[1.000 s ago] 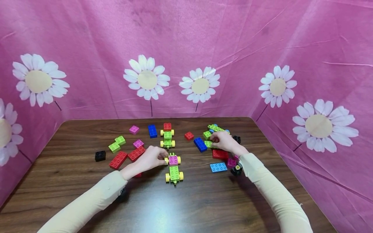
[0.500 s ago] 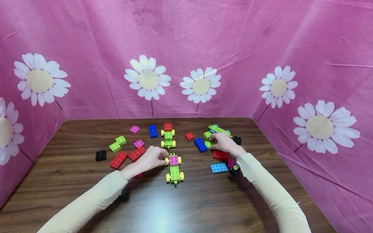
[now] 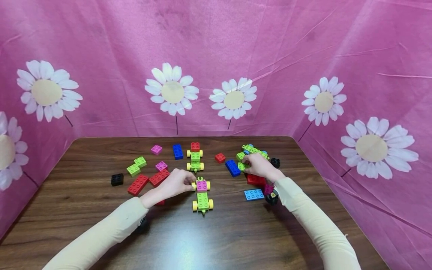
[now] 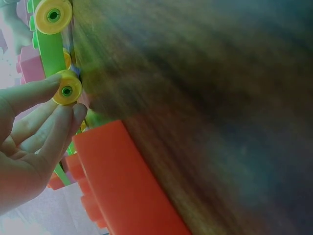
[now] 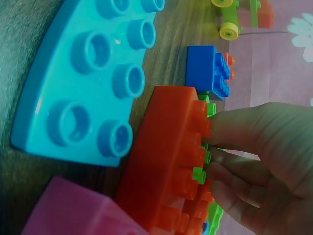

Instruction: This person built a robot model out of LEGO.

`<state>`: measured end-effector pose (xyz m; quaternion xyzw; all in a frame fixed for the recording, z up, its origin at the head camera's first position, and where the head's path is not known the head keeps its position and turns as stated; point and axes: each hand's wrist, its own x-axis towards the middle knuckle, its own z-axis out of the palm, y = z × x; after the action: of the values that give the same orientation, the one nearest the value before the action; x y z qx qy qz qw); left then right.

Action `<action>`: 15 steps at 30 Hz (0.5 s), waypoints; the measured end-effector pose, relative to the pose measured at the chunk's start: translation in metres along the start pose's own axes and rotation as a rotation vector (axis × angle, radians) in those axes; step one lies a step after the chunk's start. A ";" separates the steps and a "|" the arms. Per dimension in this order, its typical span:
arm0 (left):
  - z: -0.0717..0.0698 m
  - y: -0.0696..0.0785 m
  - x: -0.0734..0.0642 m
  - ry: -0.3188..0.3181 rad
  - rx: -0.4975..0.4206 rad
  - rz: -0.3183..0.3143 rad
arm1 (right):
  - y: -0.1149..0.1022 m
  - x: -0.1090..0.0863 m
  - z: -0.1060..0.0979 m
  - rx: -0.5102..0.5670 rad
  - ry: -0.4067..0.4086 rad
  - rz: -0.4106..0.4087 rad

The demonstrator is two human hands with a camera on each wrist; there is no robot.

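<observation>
Yellow plastic shows between the left hand's (image 3: 175, 182) thumb and fingers: it pinches a wheel (image 4: 68, 90) of the lime car (image 3: 203, 200), which stands mid-table. The right hand (image 3: 259, 165) bends over a green brick (image 3: 241, 167) beside a blue brick (image 3: 233, 168); whether it grips, I cannot tell.

table (image 3: 236, 232): brown, wood-grained, pale glare (image 3: 182, 249) toward near side | pink cloth backdrop (image 3: 111, 41): creased, behind and beside table | white daisies (image 3: 173, 92): yellow-centred, spread across backdrop
</observation>
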<state>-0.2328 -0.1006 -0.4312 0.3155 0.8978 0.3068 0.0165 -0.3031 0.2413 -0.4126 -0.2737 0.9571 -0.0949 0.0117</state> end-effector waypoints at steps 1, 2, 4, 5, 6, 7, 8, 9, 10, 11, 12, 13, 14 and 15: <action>0.000 0.000 0.000 0.000 0.001 0.000 | -0.001 0.000 -0.001 -0.001 -0.003 0.003; 0.000 0.000 0.000 0.000 0.001 0.000 | -0.001 -0.001 -0.002 -0.004 -0.004 0.008; 0.000 0.000 0.000 0.000 -0.001 -0.001 | -0.002 -0.002 -0.004 -0.008 -0.007 0.017; 0.000 0.000 0.000 -0.001 -0.002 -0.003 | -0.002 -0.002 -0.006 -0.013 -0.003 0.017; 0.000 0.000 -0.001 -0.001 -0.003 -0.004 | -0.003 -0.003 -0.007 -0.023 -0.001 0.015; 0.000 0.000 -0.001 -0.002 -0.005 -0.005 | -0.004 -0.003 -0.008 -0.032 0.004 0.014; 0.000 0.000 -0.001 -0.002 -0.006 -0.005 | -0.005 -0.003 -0.009 -0.042 0.010 0.014; 0.000 0.000 -0.001 -0.002 -0.008 -0.005 | -0.006 -0.003 -0.010 -0.051 0.017 0.010; 0.000 0.000 -0.001 -0.002 -0.009 -0.004 | -0.008 -0.003 -0.011 -0.063 0.027 0.007; 0.000 0.000 -0.001 -0.001 -0.010 -0.003 | -0.010 -0.004 -0.013 -0.067 0.034 0.005; 0.000 -0.001 0.000 -0.001 -0.011 -0.002 | -0.012 -0.004 -0.015 -0.066 0.039 0.005; 0.000 -0.001 0.000 0.000 -0.013 -0.002 | -0.015 -0.004 -0.016 -0.064 0.047 0.003; 0.000 0.000 0.000 0.000 -0.014 -0.003 | -0.018 -0.005 -0.018 -0.064 0.052 -0.002; 0.000 0.000 0.000 0.000 -0.015 -0.003 | -0.021 -0.005 -0.019 -0.057 0.057 -0.006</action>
<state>-0.2327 -0.1012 -0.4312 0.3141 0.8960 0.3133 0.0192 -0.2890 0.2297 -0.3897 -0.2737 0.9586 -0.0752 -0.0237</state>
